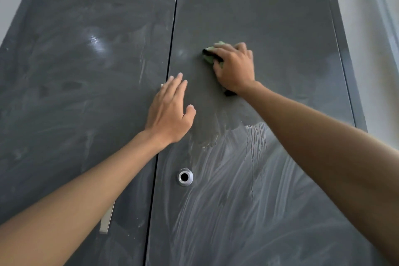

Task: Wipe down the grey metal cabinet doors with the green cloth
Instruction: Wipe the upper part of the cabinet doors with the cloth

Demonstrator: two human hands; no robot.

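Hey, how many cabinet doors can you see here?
2. The left door lies left of the centre gap; the right door, right of it, is where the right hand holds the green cloth. None seems hidden.
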